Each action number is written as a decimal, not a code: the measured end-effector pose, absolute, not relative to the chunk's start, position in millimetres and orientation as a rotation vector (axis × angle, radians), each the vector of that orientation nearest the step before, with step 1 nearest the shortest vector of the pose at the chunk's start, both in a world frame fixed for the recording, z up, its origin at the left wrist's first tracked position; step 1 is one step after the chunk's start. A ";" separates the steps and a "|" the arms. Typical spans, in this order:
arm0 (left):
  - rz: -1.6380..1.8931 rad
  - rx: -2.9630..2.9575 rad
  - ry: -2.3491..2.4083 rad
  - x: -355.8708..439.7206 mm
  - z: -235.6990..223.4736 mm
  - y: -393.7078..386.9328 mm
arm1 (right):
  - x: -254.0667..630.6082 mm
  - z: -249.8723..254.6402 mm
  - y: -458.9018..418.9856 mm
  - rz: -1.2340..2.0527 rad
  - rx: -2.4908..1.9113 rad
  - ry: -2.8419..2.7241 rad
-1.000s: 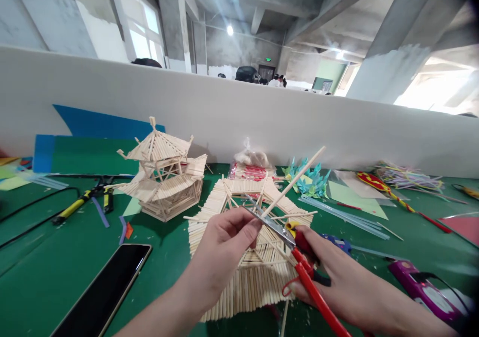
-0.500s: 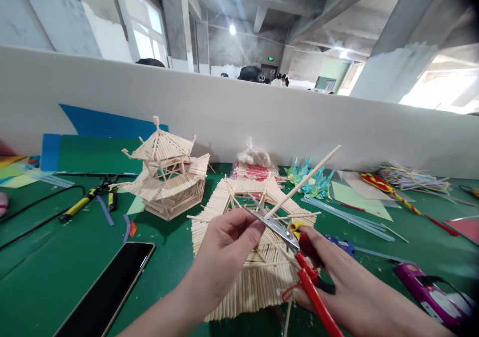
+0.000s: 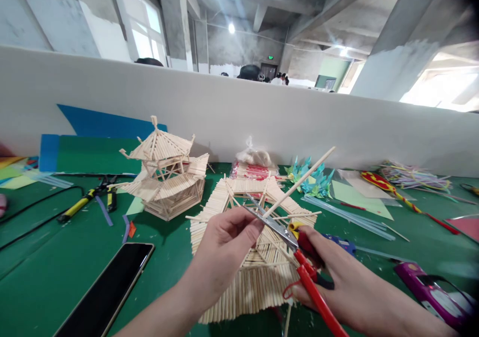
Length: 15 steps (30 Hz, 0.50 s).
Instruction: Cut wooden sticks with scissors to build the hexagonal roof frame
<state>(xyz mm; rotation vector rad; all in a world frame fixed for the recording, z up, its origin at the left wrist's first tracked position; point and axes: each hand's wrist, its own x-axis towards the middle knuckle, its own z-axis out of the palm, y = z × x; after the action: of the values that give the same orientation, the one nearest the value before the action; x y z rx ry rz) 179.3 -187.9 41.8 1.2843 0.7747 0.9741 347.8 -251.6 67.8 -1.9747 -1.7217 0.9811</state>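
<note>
My left hand (image 3: 224, 249) pinches the near end of a thin wooden stick (image 3: 303, 177) that slants up to the right. My right hand (image 3: 339, 282) grips red-handled scissors (image 3: 295, 252), whose blades close around the stick just beyond my left fingertips. Both hands hover over a large roof panel of wooden sticks (image 3: 250, 257) lying on the green table (image 3: 45, 277). A finished stick pagoda model (image 3: 162, 174) stands to the left behind it.
A black phone (image 3: 108, 289) lies front left. Yellow-handled pliers (image 3: 88, 199) and black cables sit far left. Paper cranes (image 3: 312, 177), coloured paper, straws (image 3: 411, 177) and a purple device (image 3: 430, 289) lie right. A white partition wall (image 3: 239, 112) backs the table; people sit beyond it.
Almost nothing has changed; the hands, stick and scissors keep their pose, with only a slight camera shift.
</note>
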 end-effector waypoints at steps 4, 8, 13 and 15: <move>0.978 1.282 0.759 180.1 39.9 -187.1 | 349.7 66.7 -252.0 1.015 -1.938 -1.747; 0.982 1.267 0.757 180.5 38.5 -186.7 | 356.2 59.2 -254.0 0.986 -1.882 -1.769; 0.977 1.250 0.755 180.3 39.4 -186.4 | 362.8 52.8 -254.2 0.963 -1.799 -1.806; 0.981 1.246 0.752 180.0 39.7 -186.0 | 363.9 53.3 -252.9 0.967 -1.790 -1.808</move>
<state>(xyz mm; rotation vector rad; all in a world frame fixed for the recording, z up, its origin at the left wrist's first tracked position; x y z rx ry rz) 180.0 -186.0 39.7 1.2465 0.7521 0.9812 363.9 -252.9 53.3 -1.7900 -1.8077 0.9666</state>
